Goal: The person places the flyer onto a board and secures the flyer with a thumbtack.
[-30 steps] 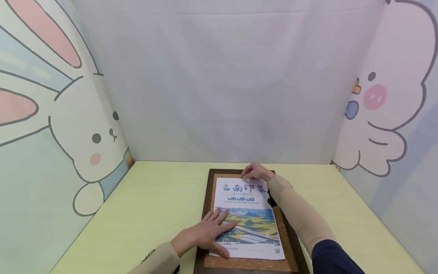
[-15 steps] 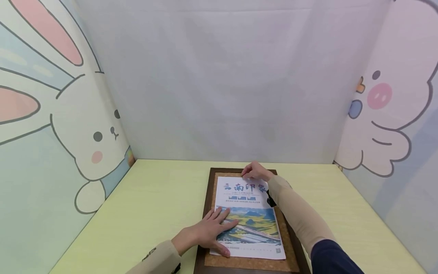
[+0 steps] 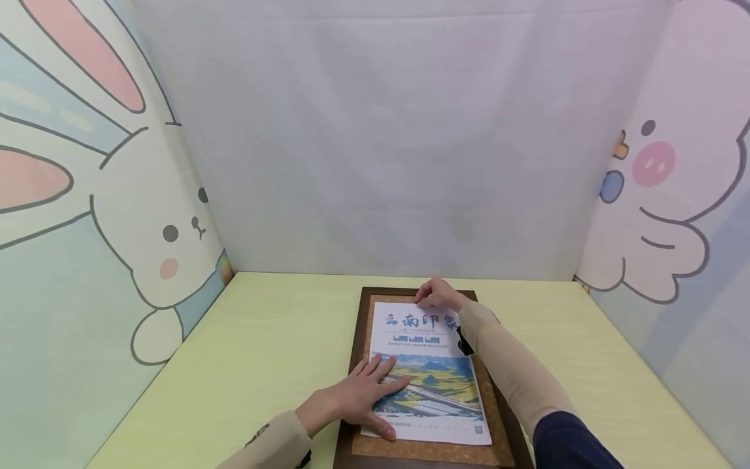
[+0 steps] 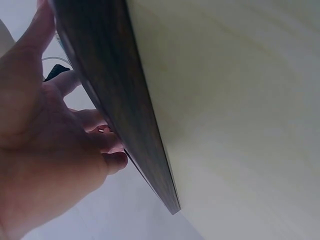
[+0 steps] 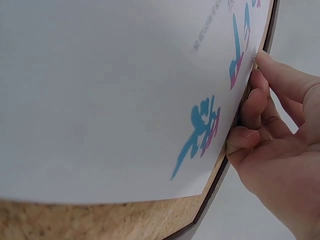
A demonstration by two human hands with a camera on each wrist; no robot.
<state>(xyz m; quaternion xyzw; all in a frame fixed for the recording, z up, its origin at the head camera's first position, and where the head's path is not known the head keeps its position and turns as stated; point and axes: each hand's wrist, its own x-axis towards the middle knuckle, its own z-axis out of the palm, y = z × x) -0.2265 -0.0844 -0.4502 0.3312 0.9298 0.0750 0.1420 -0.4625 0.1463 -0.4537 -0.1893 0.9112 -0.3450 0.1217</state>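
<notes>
A printed poster, with large blue characters and a landscape picture, lies flat on a cork board with a dark wooden frame. My left hand rests on the poster's lower left with fingers spread; in the left wrist view it reaches over the frame's side. At the poster's top edge, my right hand has its fingers curled. The right wrist view shows that hand with a fingertip and thumb at a tiny pin-like thing, mostly hidden.
The board lies on a pale yellow-green table. A plain grey-white wall rises behind, with a rabbit picture on the left panel and another white cartoon figure on the right panel.
Both hands keep their places on the poster and board. The whole scene has shifted slightly to the right in the head view.
</notes>
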